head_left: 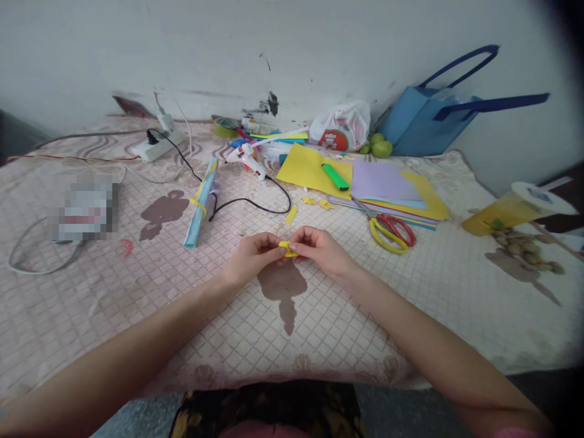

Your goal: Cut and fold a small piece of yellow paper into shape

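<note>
1. Pale plaster wall behind, and below it a bed-like surface under a quilted cover point(137, 292) printed with brown shapes carries all the craft things.
2. At the middle, the left hand point(249, 258) and the right hand point(319, 249) meet, fingertips pinched shut from both sides on a small yellow paper strip point(288, 248), held just above the cover.
3. That strip looks very light, thin and easily creased or torn; I judge it best held by its two ends with fingertips only, pressing gently, as both hands do.
4. Just beyond the hands lie yellow scraps point(292, 214) and a white glue gun point(246, 159) with its black cord point(255, 204).
5. To the right sit yellow-and-red scissors point(391, 231) beside a stack of coloured paper sheets point(387, 188) with a green marker point(336, 176) on top.
6. A rolled blue paper point(201, 204) lies to the left; a blue bag point(424, 121) leans on the wall.
</note>
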`<state>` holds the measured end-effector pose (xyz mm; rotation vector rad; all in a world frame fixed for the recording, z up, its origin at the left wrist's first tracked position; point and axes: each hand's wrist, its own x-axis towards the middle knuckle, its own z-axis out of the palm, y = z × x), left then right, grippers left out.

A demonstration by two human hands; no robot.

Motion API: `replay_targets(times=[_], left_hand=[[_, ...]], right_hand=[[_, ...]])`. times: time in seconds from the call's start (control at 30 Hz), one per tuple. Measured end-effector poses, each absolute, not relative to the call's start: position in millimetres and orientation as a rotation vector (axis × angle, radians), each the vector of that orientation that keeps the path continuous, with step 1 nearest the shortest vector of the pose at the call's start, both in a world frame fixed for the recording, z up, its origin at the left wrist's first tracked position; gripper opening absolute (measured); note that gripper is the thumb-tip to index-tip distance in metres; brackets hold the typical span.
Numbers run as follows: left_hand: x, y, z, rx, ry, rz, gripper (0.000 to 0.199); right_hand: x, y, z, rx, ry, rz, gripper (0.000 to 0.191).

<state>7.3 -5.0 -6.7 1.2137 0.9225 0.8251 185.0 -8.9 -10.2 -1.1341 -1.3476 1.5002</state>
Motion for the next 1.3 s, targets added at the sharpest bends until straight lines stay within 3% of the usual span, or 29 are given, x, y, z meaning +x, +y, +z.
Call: replay_targets(times=[0.3, 1.3], left_hand=[[7.4, -3.5, -8.5, 1.141, 0.857, 0.802, 0.021], [3.4, 0.4, -10.0, 0.882, 0.805, 0.785, 0.017]], right_hand=[[186.2, -7.3, -10.5, -1.107, -1.196, 1.671, 0.022], [185.7, -6.3, -13.7, -1.039, -1.078, 1.762, 0.025]])
